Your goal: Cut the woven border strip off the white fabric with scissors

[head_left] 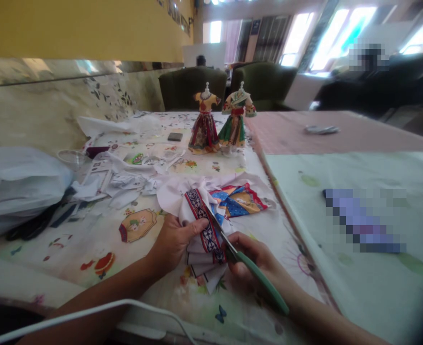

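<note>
My left hand (177,237) pinches a piece of white printed fabric (199,211) with a dark blue and red patterned band, thumb on top of the band. In my right hand (254,258) is a pair of scissors (260,278) with green handles. Their blades lie along the right edge of the band, angled up and to the left. Just beyond, a blue dotted and tan printed part with a red border (242,200) spreads on the white cloth. A cut-out tan bodice-shaped piece (138,226) rests on the table left of my left hand.
Two small dressed mannequins, one in dark red (204,127) and one in green (236,122), stand at the back. White scraps (125,184) and a white plastic bag (20,187) lie left. A white cable (125,303) crosses the front. A blurred purple object (362,223) lies right.
</note>
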The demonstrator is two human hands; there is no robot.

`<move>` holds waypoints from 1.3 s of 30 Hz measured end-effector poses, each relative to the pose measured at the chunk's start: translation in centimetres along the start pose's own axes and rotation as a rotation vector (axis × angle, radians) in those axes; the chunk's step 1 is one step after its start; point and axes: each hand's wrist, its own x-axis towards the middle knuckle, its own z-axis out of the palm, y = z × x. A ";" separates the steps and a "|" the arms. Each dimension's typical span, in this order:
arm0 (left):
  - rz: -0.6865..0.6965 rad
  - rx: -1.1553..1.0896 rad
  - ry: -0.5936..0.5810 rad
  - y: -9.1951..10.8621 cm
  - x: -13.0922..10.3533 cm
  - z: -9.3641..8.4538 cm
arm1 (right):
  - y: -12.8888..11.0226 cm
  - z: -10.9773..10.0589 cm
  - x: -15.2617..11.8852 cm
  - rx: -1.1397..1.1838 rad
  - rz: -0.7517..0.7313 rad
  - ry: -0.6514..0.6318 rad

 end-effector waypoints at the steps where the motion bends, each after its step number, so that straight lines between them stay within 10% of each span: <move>1: 0.002 0.001 0.002 -0.1 0.0 -0.1 | 0.0 0.0 0.0 0.009 -0.005 -0.009; 39: 0.022 -0.032 0.025 -0.2 0.0 -0.2 | 0.3 0.0 0.0 -0.032 0.024 0.037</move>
